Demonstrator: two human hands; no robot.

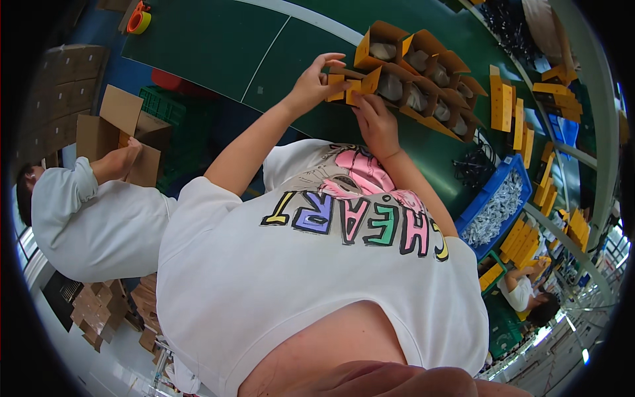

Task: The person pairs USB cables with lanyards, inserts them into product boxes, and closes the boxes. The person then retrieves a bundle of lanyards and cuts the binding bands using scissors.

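Observation:
A small yellow cardboard box (371, 81) with raised flaps stands at the near left end of a group of similar boxes on the green table. My left hand (311, 85) grips its left side, the fingers reaching over the top edge. At the near right edge, my right hand (377, 124) pinches a flap between thumb and fingers. What lies inside this box is hidden by flaps and fingers. Just beyond it, several open yellow boxes (368, 59) stand in two rows, each with a pale wrapped item (417, 99) inside.
Right of my arm sits a blue bin (477, 202) full of clear plastic-wrapped pieces, beside black cables (473, 167). Folded yellow boxes (501, 99) line the right side. At left, a co-worker (99, 212) reaches into a brown carton (96, 140). Tape rolls (138, 22) lie at the far left.

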